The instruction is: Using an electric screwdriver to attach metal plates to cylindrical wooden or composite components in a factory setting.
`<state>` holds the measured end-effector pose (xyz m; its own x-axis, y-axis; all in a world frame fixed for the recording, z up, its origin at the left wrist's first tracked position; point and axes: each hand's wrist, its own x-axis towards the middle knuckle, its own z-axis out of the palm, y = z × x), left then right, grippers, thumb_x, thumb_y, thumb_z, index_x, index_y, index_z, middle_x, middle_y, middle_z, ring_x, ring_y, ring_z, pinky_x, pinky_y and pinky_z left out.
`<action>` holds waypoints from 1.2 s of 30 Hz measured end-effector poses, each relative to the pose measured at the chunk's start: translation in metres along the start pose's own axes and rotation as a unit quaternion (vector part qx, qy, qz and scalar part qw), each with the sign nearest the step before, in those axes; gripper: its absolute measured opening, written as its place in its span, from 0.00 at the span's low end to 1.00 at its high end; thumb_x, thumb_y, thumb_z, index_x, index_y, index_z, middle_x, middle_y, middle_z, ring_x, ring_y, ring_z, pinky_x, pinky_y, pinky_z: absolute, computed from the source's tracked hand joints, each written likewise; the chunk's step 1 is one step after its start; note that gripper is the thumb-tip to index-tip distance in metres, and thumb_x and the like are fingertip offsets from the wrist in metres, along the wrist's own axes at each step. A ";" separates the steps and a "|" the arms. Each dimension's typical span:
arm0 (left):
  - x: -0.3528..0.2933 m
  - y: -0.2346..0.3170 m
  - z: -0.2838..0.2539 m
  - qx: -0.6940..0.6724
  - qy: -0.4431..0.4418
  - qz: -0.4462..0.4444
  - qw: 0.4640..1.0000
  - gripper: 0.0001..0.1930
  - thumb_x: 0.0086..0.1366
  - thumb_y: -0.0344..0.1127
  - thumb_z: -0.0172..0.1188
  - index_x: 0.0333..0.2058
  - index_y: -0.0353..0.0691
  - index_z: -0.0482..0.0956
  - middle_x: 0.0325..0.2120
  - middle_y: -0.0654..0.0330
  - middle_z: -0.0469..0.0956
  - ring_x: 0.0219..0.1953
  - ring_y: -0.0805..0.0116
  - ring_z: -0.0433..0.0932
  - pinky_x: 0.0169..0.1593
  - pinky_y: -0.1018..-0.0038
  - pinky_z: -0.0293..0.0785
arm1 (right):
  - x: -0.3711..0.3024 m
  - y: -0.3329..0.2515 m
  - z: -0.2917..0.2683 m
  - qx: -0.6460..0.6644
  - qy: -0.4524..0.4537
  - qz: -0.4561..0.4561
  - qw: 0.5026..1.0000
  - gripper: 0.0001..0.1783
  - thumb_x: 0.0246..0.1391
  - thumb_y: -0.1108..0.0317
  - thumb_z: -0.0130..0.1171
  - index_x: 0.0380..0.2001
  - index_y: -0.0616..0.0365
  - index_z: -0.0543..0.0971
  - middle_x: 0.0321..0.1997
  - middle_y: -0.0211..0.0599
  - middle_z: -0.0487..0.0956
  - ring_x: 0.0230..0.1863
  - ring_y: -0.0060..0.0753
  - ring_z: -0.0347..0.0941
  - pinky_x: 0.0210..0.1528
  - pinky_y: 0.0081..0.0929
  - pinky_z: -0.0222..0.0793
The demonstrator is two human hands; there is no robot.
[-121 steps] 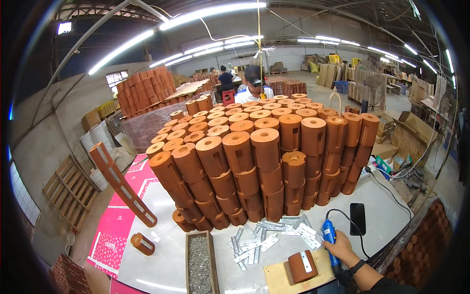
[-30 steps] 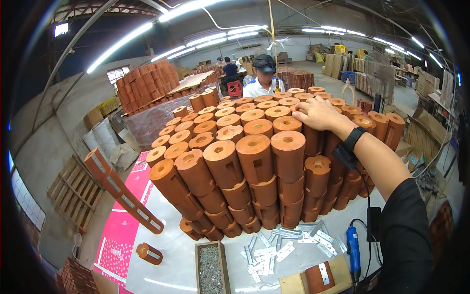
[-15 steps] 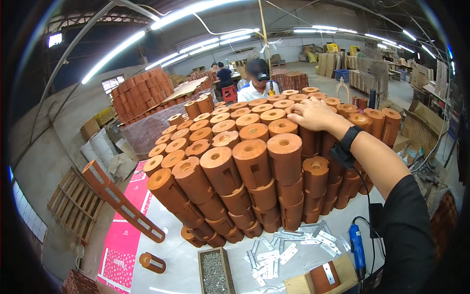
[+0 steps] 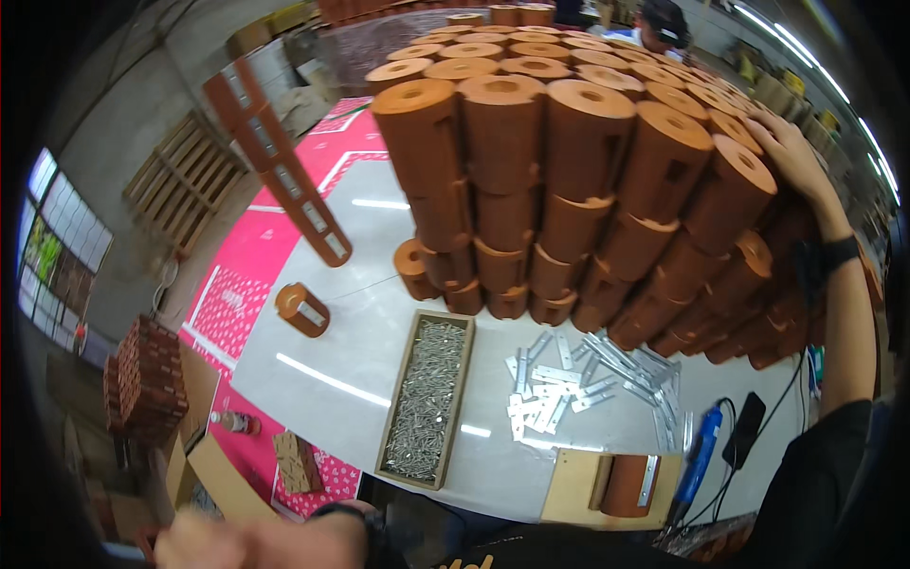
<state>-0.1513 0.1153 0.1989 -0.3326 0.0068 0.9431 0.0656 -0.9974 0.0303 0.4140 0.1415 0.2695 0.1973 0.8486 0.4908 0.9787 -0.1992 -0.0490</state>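
My right hand, a dark band on its wrist, reaches over the right side of a tall stack of reddish-brown cylinders. Its fingers lie apart on the tops there, though the far ones are partly hidden. The cylinders have round holes in their tops, and several show side slots. At the lower left edge my left hand is smeared by motion, so its fingers cannot be made out. A wooden tray of screws sits on the grey table, with flat metal strips scattered to its right.
A brown piece with a metal strip rests on a wooden board, beside a blue electric screwdriver and its cord. Farther left are a short cylinder and a long row of joined pieces. A person is behind the stack.
The view has swung down and left, bringing my left hand into sight at the bottom. My right hand is still on the stack's tops and now appears farther right.
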 end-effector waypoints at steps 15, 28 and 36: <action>-0.187 -0.020 0.022 0.044 -0.503 -0.393 0.769 0.17 0.57 0.37 0.67 0.43 0.35 0.79 0.36 0.51 0.80 0.37 0.58 0.78 0.37 0.70 0.74 | -0.020 -0.014 -0.012 0.010 0.029 0.002 1.000 0.19 0.59 0.58 0.52 0.39 0.65 0.80 0.45 0.55 0.78 0.47 0.53 0.74 0.50 0.40 0.68; -0.233 -0.068 0.055 0.043 -0.448 -0.379 0.809 0.13 0.57 0.37 0.66 0.38 0.37 0.81 0.31 0.53 0.81 0.36 0.57 0.78 0.40 0.66 0.73 | -0.026 -0.048 -0.011 -0.098 -0.047 0.142 0.984 0.27 0.60 0.41 0.42 0.51 0.45 0.77 0.52 0.50 0.75 0.58 0.54 0.66 0.60 0.52 0.60; -0.253 -0.065 0.055 -0.086 -0.321 -0.614 0.716 0.10 0.61 0.33 0.64 0.38 0.33 0.81 0.30 0.59 0.83 0.29 0.76 0.78 0.36 0.79 0.75 | -0.021 -0.053 -0.010 -0.076 -0.059 0.140 0.986 0.26 0.60 0.42 0.42 0.51 0.44 0.76 0.56 0.49 0.73 0.61 0.53 0.62 0.62 0.50 0.56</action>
<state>-0.0197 0.1828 -0.0237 0.4638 0.8630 0.2005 -0.0407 -0.2053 0.9778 0.3576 0.1296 0.2704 0.4718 0.7998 0.3710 0.8675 -0.4963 -0.0332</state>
